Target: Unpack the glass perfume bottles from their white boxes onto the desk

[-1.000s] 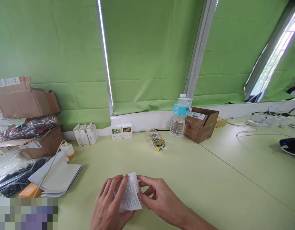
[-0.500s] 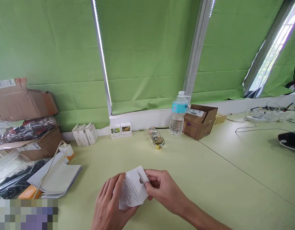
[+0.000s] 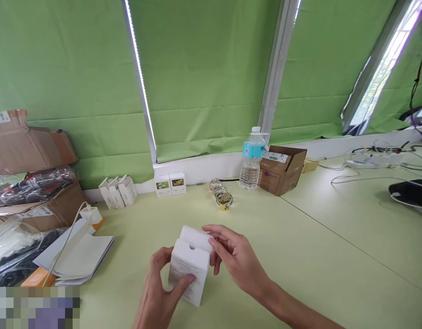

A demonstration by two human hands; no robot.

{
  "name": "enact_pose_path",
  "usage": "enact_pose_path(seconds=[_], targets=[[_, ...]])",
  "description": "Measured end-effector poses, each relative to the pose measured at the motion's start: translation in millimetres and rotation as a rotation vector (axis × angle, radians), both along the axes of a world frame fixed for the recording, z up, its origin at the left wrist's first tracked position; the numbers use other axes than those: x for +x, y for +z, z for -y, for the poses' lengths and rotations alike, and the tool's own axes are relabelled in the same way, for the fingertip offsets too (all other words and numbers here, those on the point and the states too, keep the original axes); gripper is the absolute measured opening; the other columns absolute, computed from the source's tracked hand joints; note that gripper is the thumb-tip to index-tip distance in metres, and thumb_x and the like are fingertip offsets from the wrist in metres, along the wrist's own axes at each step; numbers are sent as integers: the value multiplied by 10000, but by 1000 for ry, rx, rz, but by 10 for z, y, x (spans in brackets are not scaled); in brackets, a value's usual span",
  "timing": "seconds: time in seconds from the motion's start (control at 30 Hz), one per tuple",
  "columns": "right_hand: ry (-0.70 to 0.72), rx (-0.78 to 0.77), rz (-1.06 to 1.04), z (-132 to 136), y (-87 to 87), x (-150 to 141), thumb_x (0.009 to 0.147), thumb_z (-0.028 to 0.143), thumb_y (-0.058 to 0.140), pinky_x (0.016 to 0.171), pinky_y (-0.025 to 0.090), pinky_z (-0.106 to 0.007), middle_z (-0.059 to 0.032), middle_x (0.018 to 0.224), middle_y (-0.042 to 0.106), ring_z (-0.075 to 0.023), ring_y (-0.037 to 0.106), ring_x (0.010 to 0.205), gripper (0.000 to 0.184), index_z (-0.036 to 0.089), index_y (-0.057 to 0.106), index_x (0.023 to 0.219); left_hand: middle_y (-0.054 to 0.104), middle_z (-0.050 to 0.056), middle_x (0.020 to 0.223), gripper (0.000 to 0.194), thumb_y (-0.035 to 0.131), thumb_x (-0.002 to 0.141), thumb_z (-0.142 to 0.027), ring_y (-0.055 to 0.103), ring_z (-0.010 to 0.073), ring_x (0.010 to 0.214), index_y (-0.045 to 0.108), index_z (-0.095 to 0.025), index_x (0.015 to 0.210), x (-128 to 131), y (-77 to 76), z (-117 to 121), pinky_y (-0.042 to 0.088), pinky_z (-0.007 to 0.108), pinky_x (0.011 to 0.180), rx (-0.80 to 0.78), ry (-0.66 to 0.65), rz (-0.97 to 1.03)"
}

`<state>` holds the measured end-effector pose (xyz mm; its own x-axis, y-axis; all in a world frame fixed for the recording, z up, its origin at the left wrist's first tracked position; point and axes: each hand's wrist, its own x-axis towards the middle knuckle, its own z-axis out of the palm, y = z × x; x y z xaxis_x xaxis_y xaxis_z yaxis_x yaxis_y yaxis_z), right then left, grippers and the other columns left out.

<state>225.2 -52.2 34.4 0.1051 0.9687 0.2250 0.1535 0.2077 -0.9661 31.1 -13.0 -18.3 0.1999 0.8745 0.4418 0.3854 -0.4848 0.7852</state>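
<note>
A small white carton with fine print on its side is tilted up in front of me. My left hand grips it from the left, the thumb lying across the printed side. At the top a flap stands raised behind a notched edge. The thumb and fingers of my right hand are at the right end of that flap. What is inside the carton cannot be seen.
Three open white cartons and two picture-labelled boxes stand along the back. Right of them are several ring-shaped metallic pieces, a water bottle and a brown box. Papers and stacked parcels occupy the left.
The carton has turned more upright, and its top flap now shows raised. My left thumb has moved onto the printed side. My right hand has shifted slightly up along the flap.
</note>
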Motion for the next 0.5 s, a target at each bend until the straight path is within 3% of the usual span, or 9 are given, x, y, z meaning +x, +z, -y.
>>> enact_pose_path(seconds=[0.13,0.23,0.33,0.5], targets=[[-41,127,215,64,66,-23,893,320,526,572,562,-252,-67,1113,614,-152,612,788,217,244,589,1087,620,87,1135,505,584,811,-507,637,230,968,452,-239,1217,8,18,18,525,384,816,38,34,68],[-45,240,357,130,96,-42,908,259,494,747,556,-290,-54,1201,581,-175,596,962,172,254,605,1040,636,82,1070,496,610,797,-501,652,227,924,463,-230,1185,23,4,36,538,388,783,110,64,77],[-76,276,392,157,89,-41,901,246,503,822,536,-312,-66,1263,549,-201,562,1079,111,233,585,975,636,70,1022,491,655,775,-464,672,203,837,463,-214,1152,21,-10,23,557,363,725,192,92,92],[-92,229,440,111,16,-37,894,277,526,846,533,-323,-64,1311,533,-219,524,1160,170,243,593,1047,635,65,1059,308,658,798,-349,680,156,776,491,-220,1023,-62,-4,-59,567,293,666,340,-39,-39]])
